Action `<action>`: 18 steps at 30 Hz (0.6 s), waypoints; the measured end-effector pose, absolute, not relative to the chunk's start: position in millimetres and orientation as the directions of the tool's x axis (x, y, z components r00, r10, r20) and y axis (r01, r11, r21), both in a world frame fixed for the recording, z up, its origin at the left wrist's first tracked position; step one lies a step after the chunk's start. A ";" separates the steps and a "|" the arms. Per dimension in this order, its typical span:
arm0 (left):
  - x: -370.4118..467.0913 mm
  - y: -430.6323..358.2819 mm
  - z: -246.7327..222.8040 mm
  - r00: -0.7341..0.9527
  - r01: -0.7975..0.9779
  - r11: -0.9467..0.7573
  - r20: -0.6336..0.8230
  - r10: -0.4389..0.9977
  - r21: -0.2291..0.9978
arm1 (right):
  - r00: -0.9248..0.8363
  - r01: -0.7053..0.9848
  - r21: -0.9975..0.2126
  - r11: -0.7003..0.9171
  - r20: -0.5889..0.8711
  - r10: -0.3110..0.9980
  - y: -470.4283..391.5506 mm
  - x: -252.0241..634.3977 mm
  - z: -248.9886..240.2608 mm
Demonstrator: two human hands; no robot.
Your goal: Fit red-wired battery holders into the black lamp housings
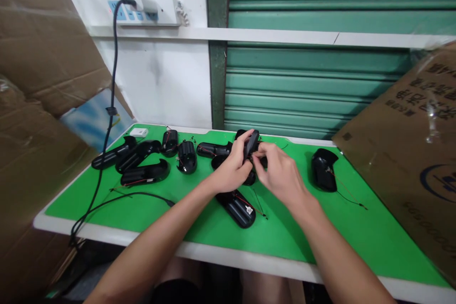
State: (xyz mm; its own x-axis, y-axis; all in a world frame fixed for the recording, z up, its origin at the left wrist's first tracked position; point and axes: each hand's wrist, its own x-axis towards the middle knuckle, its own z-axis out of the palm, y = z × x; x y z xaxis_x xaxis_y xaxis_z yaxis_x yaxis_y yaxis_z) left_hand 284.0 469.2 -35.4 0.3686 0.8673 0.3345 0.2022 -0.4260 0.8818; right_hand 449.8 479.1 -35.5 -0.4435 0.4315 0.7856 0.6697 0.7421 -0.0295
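My left hand [233, 166] is closed round a black plastic shell [252, 143], holding it tilted above the middle of the table. At the shell's right side, my right hand [276, 168] pinches with thumb and forefinger; what lies between the fingertips is too small to make out. Thin wires show just beyond that hand. Below both hands lies a long black shell [237, 209] with red and black wires and a small white connector [248, 210]. Other black shells sit partly hidden under and behind my hands.
Several black shells [144, 172] with thin wires lie on the left of the green tabletop [285, 242]. One black shell [324, 171] lies at the right. A black cable [114, 57] hangs from the power strip [149, 11] onto the table. Cardboard boxes [409, 152] flank both sides.
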 end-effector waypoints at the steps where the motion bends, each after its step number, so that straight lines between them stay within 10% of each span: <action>1: 284.2 469.3 -35.8 0.368 0.207 -0.427 0.334 0.868 0.880 | -0.443 0.668 -0.027 0.744 0.788 0.426 479.1 449.1 -35.6; 7: 286.0 470.3 -35.3 0.346 0.156 -0.408 0.337 0.876 0.899 | -0.357 0.640 -0.165 0.750 0.801 0.481 478.9 446.7 -35.2; 14: 289.3 473.0 -37.2 0.384 -0.038 -0.272 0.266 0.884 0.961 | -0.083 0.348 -0.732 0.585 0.598 0.797 487.0 463.9 -22.1; 18: 289.5 470.8 -33.4 0.406 -0.049 -0.236 0.236 0.883 0.970 | -0.320 0.119 -0.922 0.367 0.314 0.894 490.0 468.5 -21.4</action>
State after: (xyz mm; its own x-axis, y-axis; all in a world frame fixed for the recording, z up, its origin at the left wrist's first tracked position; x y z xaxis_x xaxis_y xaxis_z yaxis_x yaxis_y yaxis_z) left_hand 289.5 470.8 -33.4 0.4064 0.8828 0.2355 -0.0489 -0.2364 0.9704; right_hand 468.5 490.0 -21.4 -0.3204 0.8936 0.3144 0.1191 0.3672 -0.9225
